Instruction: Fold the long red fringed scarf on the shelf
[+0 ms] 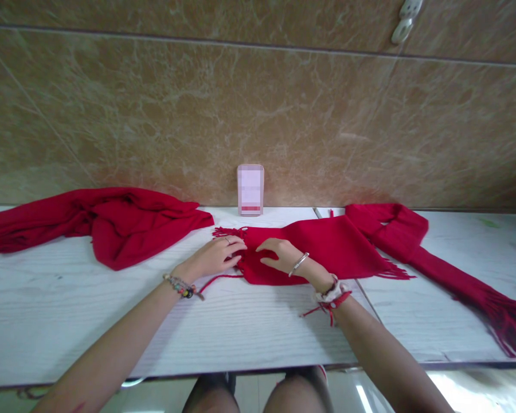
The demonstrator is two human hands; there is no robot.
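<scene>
A red fringed scarf [322, 246] lies on the white table in front of me, its near part spread flat. My left hand [212, 255] is at its left end, fingers curled around the fringe there. A ring and a beaded bracelet are on this hand and wrist. One long red strand trails below the fingers. Over the cloth just to the right, my right hand [281, 256] rests with bent fingers and thumb apart, gripping nothing I can see. It wears a silver bangle, a pale scrunchie and a red cord. The fingertips' exact contact with the cloth is partly hidden.
Left on the white table [112, 321] lies a bunched red cloth [124, 223]. A narrow folded red length [447, 267] with fringe runs to the right edge. A phone [250, 190] leans against the brown marbled wall [155, 115]. My knees show below the table's front edge.
</scene>
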